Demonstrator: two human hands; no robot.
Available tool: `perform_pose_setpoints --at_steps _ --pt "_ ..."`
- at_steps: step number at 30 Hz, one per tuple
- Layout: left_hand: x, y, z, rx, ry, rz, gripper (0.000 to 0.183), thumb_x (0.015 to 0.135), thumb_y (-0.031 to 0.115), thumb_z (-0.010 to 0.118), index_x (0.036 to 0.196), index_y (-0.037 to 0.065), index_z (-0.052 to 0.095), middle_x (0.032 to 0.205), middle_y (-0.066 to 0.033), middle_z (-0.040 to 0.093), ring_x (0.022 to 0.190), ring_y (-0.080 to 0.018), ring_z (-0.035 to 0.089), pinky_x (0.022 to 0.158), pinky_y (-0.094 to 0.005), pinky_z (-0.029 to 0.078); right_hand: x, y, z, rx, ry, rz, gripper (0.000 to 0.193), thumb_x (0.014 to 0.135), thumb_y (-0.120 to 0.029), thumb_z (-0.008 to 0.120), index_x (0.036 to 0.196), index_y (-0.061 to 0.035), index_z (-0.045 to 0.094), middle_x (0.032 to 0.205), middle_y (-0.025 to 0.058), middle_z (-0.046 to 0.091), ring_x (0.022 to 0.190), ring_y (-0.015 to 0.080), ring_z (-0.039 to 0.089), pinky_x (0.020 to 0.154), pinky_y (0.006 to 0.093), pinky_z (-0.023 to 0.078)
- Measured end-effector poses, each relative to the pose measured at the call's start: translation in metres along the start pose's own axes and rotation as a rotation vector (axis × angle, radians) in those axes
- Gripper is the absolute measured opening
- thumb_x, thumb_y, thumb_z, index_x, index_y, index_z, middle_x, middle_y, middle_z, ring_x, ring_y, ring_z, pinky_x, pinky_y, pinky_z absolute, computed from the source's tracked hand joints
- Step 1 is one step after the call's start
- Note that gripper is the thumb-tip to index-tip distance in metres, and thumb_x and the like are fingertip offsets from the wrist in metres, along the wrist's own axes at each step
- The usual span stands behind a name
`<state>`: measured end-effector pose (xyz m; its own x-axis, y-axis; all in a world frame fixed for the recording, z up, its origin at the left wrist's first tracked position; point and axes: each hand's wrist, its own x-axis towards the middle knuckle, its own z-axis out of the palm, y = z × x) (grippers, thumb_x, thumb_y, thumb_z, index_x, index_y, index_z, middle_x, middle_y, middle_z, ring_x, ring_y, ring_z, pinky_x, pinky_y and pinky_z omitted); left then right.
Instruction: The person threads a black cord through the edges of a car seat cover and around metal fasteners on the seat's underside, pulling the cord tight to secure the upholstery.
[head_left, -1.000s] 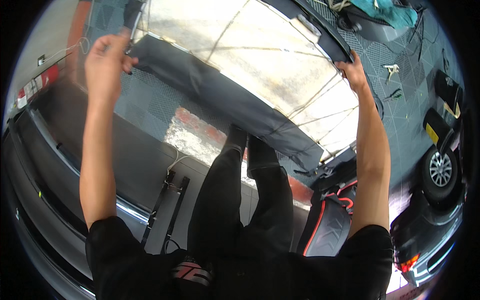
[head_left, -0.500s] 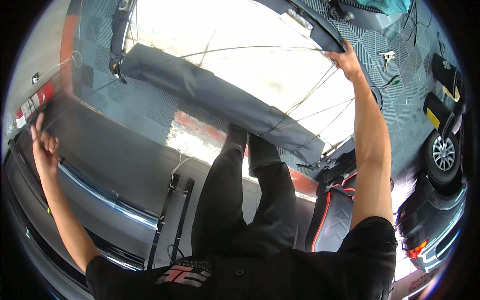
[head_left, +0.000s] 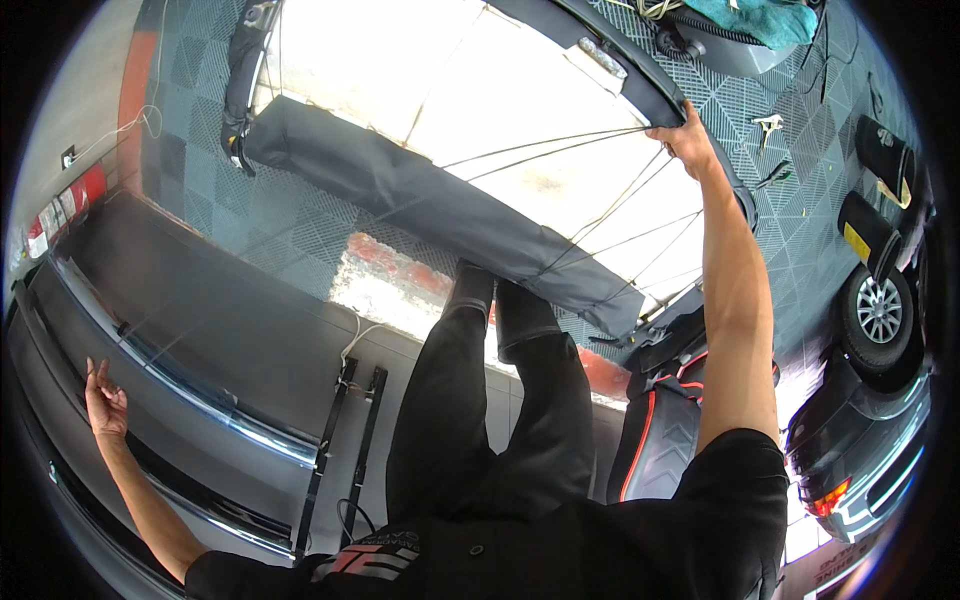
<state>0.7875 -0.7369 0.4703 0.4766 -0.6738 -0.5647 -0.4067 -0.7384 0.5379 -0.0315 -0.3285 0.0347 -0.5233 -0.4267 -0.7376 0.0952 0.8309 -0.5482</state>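
A large pale panel [head_left: 540, 180] with a dark curved rim [head_left: 650, 75] lies before me, partly washed out by glare. Along its near side runs a dark fabric-like flap [head_left: 400, 190]. Several thin dark cords [head_left: 560, 150] cross the panel and meet at my right hand [head_left: 688, 145], which is closed at the rim on the right. What its fingertips pinch there is partly hidden. My left hand [head_left: 107, 402] is far out to the left, its fingers curled, with one or two pointing up. A faint cord line runs from the panel toward it.
Long dark trim pieces with a shiny strip [head_left: 270, 432] lie at left. Black bars [head_left: 330, 430] stand near my legs. A black-and-red seat [head_left: 655, 440], a wheel [head_left: 878, 308], a dark car [head_left: 865, 440] and a teal cloth [head_left: 775, 20] are at right.
My left hand has come down toward me. The cord lines between the right hand and the panel's left have shifted lower. My right hand stays at the rim, slightly lower in view.
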Motion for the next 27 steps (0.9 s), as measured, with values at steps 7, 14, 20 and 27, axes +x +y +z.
perform_pose_setpoints --at_steps 7,14,20,27 --pt "0.025 -0.011 -0.057 0.050 0.262 -0.008 0.038 0.101 0.033 0.051 0.125 0.005 0.058 0.054 0.0073 0.033 0.042 -0.0048 0.033 0.044 -0.0213 0.042 0.016 0.006 0.018 -0.019 -0.049 0.010 0.112 0.067 -0.006 0.083 0.151 0.0060 0.010 0.072 0.0044 0.053 0.055 0.0118 0.047 0.047 0.0273 0.039" --pt "0.043 -0.028 -0.062 -0.107 0.301 -0.165 0.044 0.099 0.038 0.057 0.130 0.006 0.056 0.056 0.0090 0.043 0.042 -0.0034 0.034 0.042 -0.0188 0.038 0.008 0.003 0.004 -0.065 0.004 0.025 0.110 0.066 -0.005 0.083 0.150 0.0074 0.012 0.074 0.0044 0.053 0.057 0.0115 0.047 0.048 0.0267 0.039" --pt "0.058 -0.026 -0.083 0.054 0.250 -0.091 0.039 0.102 0.042 0.050 0.115 0.007 0.062 0.054 0.0088 0.035 0.038 -0.0025 0.032 0.039 -0.0159 0.032 0.005 -0.003 0.011 -0.058 -0.038 0.006 0.109 0.067 -0.004 0.082 0.150 0.0070 0.013 0.074 0.0046 0.054 0.058 0.0124 0.050 0.049 0.0263 0.041" --pt "0.030 0.002 -0.151 -0.156 0.429 0.047 0.068 0.092 0.062 0.054 0.127 0.004 0.058 0.061 0.0068 0.058 0.037 -0.0043 0.032 0.037 -0.0184 0.035 0.017 0.006 0.017 -0.079 -0.017 0.063 0.106 0.068 -0.008 0.082 0.150 0.0063 0.016 0.073 0.0050 0.055 0.055 0.0124 0.048 0.047 0.0271 0.039"
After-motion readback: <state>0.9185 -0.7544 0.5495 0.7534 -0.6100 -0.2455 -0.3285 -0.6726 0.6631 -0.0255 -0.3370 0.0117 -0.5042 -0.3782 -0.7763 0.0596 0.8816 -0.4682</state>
